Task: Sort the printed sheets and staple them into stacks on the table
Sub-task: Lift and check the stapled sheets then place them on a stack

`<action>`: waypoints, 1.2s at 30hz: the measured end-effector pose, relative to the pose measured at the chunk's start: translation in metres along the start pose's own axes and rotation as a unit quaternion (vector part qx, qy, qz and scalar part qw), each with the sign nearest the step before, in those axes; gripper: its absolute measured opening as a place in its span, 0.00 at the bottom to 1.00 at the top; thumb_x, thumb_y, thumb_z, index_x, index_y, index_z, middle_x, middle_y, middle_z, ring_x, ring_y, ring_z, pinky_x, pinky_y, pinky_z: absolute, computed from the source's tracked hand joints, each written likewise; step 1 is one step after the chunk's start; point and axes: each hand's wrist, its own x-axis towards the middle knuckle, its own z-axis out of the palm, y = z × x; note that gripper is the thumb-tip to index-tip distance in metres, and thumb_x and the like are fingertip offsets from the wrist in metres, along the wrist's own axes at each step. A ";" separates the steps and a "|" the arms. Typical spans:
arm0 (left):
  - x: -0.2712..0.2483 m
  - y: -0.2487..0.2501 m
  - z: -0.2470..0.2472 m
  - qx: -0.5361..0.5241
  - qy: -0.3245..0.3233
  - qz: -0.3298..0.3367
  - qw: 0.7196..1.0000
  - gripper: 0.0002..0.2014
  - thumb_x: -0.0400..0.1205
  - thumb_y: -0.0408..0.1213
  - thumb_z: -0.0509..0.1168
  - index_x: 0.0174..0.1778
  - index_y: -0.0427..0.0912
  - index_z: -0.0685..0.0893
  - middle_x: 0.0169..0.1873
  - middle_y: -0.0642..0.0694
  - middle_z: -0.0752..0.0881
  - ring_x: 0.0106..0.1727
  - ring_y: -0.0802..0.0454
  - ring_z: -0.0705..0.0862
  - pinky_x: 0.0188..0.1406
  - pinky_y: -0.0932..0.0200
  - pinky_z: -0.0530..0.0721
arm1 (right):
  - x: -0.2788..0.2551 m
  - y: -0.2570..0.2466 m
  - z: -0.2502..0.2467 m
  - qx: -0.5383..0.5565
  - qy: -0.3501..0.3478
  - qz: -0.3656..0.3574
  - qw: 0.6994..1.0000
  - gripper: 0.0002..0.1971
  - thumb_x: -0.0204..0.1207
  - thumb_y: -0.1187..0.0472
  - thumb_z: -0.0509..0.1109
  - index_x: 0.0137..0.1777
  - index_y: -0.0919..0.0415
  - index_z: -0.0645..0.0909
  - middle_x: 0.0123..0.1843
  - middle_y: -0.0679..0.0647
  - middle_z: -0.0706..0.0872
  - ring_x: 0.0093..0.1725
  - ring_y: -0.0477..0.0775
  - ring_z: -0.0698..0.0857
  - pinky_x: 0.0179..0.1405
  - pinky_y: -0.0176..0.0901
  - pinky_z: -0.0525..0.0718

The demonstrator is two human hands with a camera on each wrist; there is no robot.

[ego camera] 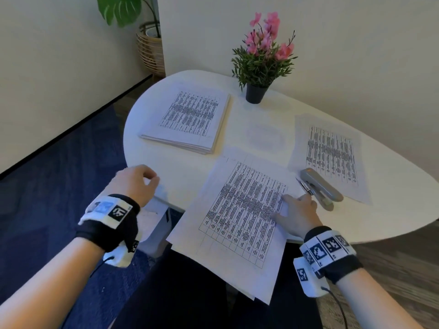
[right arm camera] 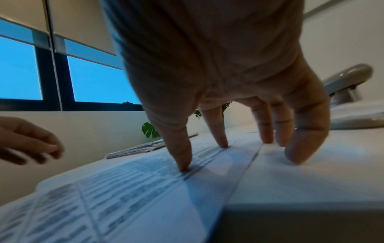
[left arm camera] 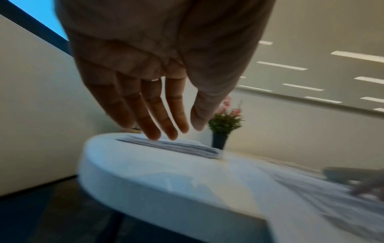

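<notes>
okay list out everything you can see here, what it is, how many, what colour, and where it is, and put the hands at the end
table: one, white, rounded, centre of view
thick stack of printed sheets: one, white with black tables, far left of table
near sheets: a few, white with black tables, overhanging the near table edge
sheets on the right: white with black print, right of table, count unclear
stapler: one, grey, on those right sheets' near corner
flower pot: one, dark, pink flowers, far side of table
leafy plant in woven basket: one, green, on floor by wall
left hand: empty, at the table's left edge
right hand: fingertips pressing the near sheets
</notes>
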 end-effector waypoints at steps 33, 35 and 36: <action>-0.002 0.104 0.041 -0.127 -0.140 0.089 0.978 0.42 0.70 0.38 0.79 0.74 0.37 0.61 0.66 0.37 0.78 0.59 0.42 0.80 0.53 0.54 0.77 | 0.032 -0.046 -0.037 0.434 0.059 -0.048 0.898 0.42 0.58 0.57 0.86 0.73 0.61 0.72 0.68 0.61 0.80 0.65 0.65 0.82 0.61 0.65 0.82; 0.005 0.106 0.025 -0.204 -0.074 0.121 0.969 0.41 0.73 0.40 0.77 0.76 0.40 0.60 0.70 0.39 0.76 0.66 0.42 0.78 0.62 0.51 0.77 | 0.023 -0.042 -0.058 0.478 0.130 -0.112 0.861 0.41 0.60 0.51 0.84 0.73 0.58 0.72 0.70 0.56 0.80 0.68 0.60 0.79 0.66 0.62 0.78; 0.008 0.107 0.017 -0.237 -0.053 0.140 0.960 0.40 0.74 0.42 0.76 0.77 0.41 0.61 0.72 0.41 0.75 0.70 0.43 0.76 0.67 0.48 0.76 | 0.015 -0.042 -0.070 0.503 0.154 -0.140 0.839 0.36 0.63 0.52 0.83 0.70 0.57 0.74 0.66 0.55 0.82 0.65 0.58 0.81 0.64 0.61 0.80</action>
